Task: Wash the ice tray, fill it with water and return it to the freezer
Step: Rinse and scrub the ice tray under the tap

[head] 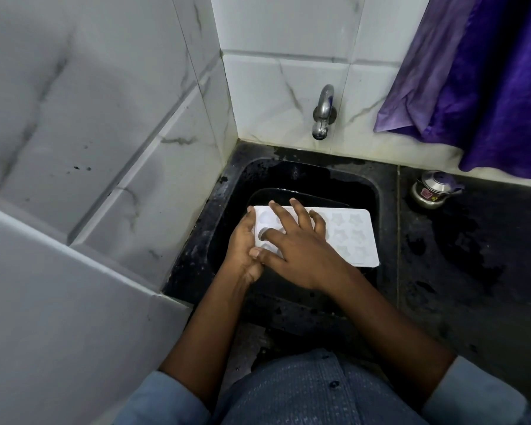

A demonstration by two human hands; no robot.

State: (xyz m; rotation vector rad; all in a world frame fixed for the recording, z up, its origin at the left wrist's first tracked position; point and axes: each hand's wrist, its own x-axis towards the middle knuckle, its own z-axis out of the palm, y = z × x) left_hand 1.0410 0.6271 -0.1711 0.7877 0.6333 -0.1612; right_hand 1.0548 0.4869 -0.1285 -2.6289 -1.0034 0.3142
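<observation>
Ice tray [353,237]: white, level over the black sink [379,191], right end near the sink's right rim.
Left hand [242,246]: curled round the tray's left end.
Right hand [301,250]: fingers spread flat on top.
Tabletop [472,256]: steel pot [431,190] near back edge.

One camera sits on the person's head. It looks down and a bit forward, from close up, into the black sink [319,179] in the corner. The tap [323,111] on the tiled wall [288,72] is straight ahead.
</observation>
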